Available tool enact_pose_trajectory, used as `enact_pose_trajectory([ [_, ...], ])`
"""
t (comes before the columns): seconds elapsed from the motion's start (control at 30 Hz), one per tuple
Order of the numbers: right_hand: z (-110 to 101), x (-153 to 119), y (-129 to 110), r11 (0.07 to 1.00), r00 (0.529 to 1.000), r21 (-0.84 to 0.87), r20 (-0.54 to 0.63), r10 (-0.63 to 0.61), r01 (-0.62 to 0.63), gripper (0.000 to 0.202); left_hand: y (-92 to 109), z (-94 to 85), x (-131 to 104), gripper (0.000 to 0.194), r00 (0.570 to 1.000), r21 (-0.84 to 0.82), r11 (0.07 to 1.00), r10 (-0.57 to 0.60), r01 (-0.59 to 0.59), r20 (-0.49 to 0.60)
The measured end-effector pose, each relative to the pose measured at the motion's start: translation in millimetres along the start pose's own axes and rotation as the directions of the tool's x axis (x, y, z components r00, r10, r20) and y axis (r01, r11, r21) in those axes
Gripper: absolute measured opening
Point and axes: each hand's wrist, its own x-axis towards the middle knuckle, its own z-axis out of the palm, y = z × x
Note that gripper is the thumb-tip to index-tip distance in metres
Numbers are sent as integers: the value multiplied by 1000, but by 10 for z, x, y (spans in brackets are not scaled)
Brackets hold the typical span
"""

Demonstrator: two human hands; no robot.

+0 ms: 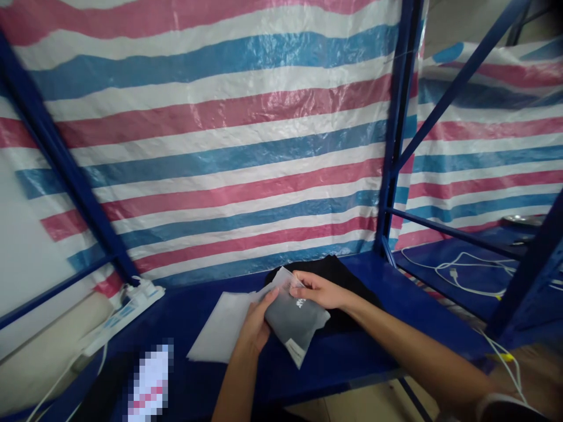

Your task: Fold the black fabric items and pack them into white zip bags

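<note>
Both hands grip a frosted plastic bag (297,322) with something dark folded inside and a white label at its lower corner. My left hand (259,322) is closed on the bag's left edge, thumb on top. My right hand (316,290) pinches its upper edge near some white lettering. Under and beside my left hand lies a stack of whitish translucent bags (220,328) on the blue shelf (176,328). A black cloth (352,287) lies behind my right hand and wrist.
A white power strip (127,313) with plugs rests at the left. Blue metal posts (391,129) frame the shelf, with striped plastic sheeting (229,146) behind. White cables (461,275) lie on another blue shelf at right. A pixelated patch covers something at lower left.
</note>
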Motion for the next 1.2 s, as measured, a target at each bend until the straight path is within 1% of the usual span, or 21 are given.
enact_pose_trajectory([
  [0.1,-110,14,-99,1000,998,-19,69,12,-11,49,-70,0,2,55,997,-79,996,50,-45,61],
  [0.2,-177,-58,-293,971,993,-208,52,-106,115,37,-31,-122,-104,64,987,-57,996,79,-72,141],
  [0.23,-176,-105,-353,937,985,-303,68,-159,173,32,5,-194,-164,68,982,-7,998,69,-69,178],
  [0.3,-128,-224,-420,825,957,-486,158,-242,288,25,83,-353,-299,81,957,103,993,23,-55,291],
  [0.37,-18,-358,-398,689,925,-618,268,-269,379,25,125,-473,-421,93,908,181,982,-34,-47,418],
  [0.4,53,-424,-359,625,909,-661,315,-273,416,26,121,-502,-468,96,889,221,974,-60,-47,454],
  [0.43,125,-488,-310,567,893,-690,357,-274,449,27,98,-506,-505,95,886,272,961,-79,-54,456],
  [0.5,246,-605,-218,488,874,-725,398,-279,486,27,10,-453,-555,81,924,400,912,-69,-94,375],
  [0.57,293,-709,-166,468,885,-755,345,-313,460,27,-98,-364,-596,64,958,515,841,15,-167,286],
  [0.6,281,-755,-154,484,903,-773,269,-335,410,33,-145,-323,-620,57,962,556,803,73,-214,264],
  [0.63,247,-797,-144,522,922,-784,162,-350,336,45,-180,-291,-648,53,958,587,767,129,-260,257],
  [0.7,131,-869,-100,666,943,-727,-81,-324,166,73,-208,-256,-706,49,943,624,710,204,-327,261],
  [0.73,62,-899,-56,757,946,-647,-182,-269,90,79,-201,-253,-732,48,939,635,693,221,-342,264],
  [0.77,-6,-925,2,842,947,-539,-258,-192,24,76,-182,-259,-752,48,937,643,683,223,-348,270],
  [0.8,-66,-948,71,908,945,-419,-308,-111,-30,66,-154,-273,-766,48,937,650,676,216,-347,276],
  [0.87,-149,-988,213,972,931,-216,-365,10,-95,40,-85,-326,-768,47,938,672,658,193,-341,286],
  [0.9,-166,-1006,272,983,921,-150,-388,43,-109,34,-50,-362,-758,47,939,687,642,188,-339,288],
  [1.0,-125,-1045,364,995,900,-59,-432,51,-84,34,34,-462,-708,45,939,744,572,200,-344,280],
  [1.07,-43,-1056,370,997,904,-32,-425,51,-71,35,65,-449,-680,43,931,793,494,257,-356,258],
  [1.13,50,-1054,355,997,906,-11,-418,59,-70,36,76,-313,-670,41,892,847,363,378,-389,248],
  [1.2,131,-1047,325,998,902,0,-429,58,-64,38,72,-53,-671,38,808,871,187,498,-455,315],
])
